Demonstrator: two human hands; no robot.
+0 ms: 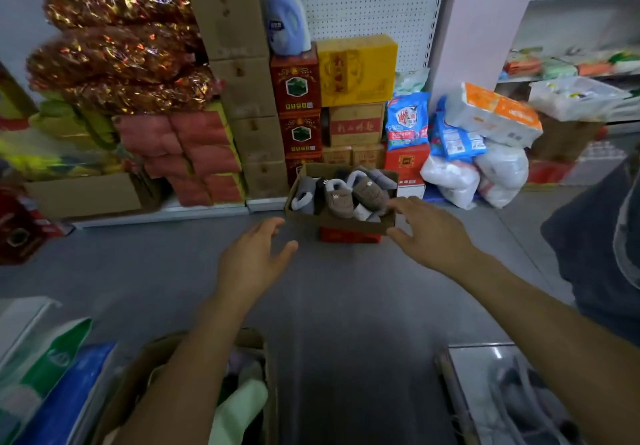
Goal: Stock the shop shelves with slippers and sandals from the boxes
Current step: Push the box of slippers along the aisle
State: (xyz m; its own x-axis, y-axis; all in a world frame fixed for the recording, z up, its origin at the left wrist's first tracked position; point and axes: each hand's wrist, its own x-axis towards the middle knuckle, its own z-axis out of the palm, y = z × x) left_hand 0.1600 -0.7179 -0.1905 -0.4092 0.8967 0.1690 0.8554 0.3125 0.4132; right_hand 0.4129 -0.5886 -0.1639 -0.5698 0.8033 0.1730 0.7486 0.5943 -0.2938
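Head view looks down on a grey floor [329,306] with the open cardboard box [341,219] of slippers as my landmark, sitting on a flat red box [348,235] near the foot of the stacked goods. My left hand [251,261] hangs just short of the box's near left corner, fingers spread and relaxed, its grip open and holding nothing, not touching the cardboard. My right hand [431,233] is at the box's near right corner, its grip also open with the fingers spread; the fingertips lie at the rim, and I cannot tell whether they touch it. Inside the box two brown slippers [356,197] with pale fleece lining lie on top, toes toward me, with grey slippers [304,195] tucked along the left side and more grey ones behind. Behind the box rises a stack of red cartons [298,108], with a yellow carton [356,68] to their right and a blue detergent bottle [287,20] on top. Right of the box lie white and blue bags [460,153]. Left of it stand tall brown cartons [242,88] and red packs [194,153]. Nearer to me than the box, under my left forearm, is another open cardboard box [256,344] with pale cloth-like things inside, too blurred to name.
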